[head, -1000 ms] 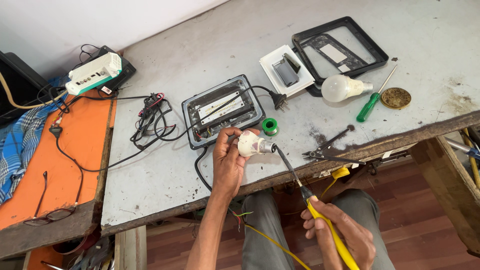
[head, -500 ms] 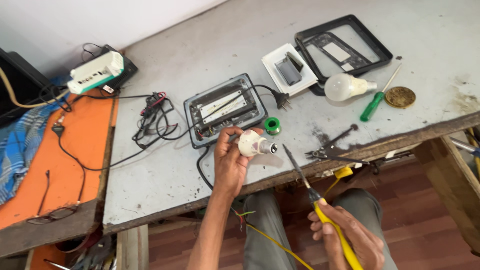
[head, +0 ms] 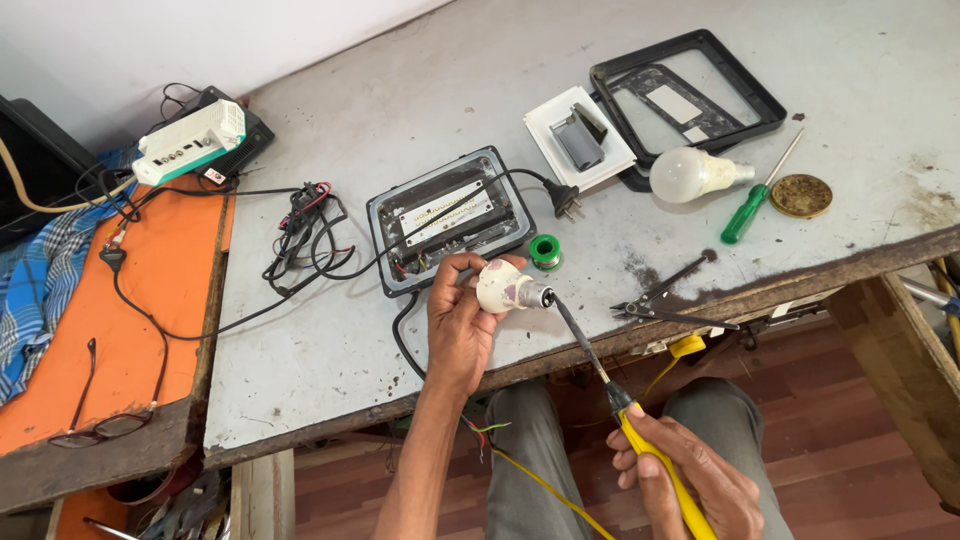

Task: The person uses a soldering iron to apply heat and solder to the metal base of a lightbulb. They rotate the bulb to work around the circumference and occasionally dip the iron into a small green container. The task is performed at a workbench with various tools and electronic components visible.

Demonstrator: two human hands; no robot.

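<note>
Two hands are seen at work over the edge of the grey counter (head: 400,380). The fingers (head: 462,275) of the left hand (head: 458,330) are curled shut around a small white bulb base (head: 503,285), which is held up just above the counter. Its metal end is pointed to the right and a little down. The right hand (head: 690,485) is closed around the yellow handle of a soldering iron (head: 620,400), down by the knees. The long iron is slanted up and to the left, and its tip is set right at the metal end of the bulb base. Just behind, a green solder roll (head: 545,250) and an open flood lamp (head: 450,215) are laid on the counter. Farther right, pliers (head: 665,300), a whole bulb (head: 690,173) and a green screwdriver (head: 752,205) are found.
</note>
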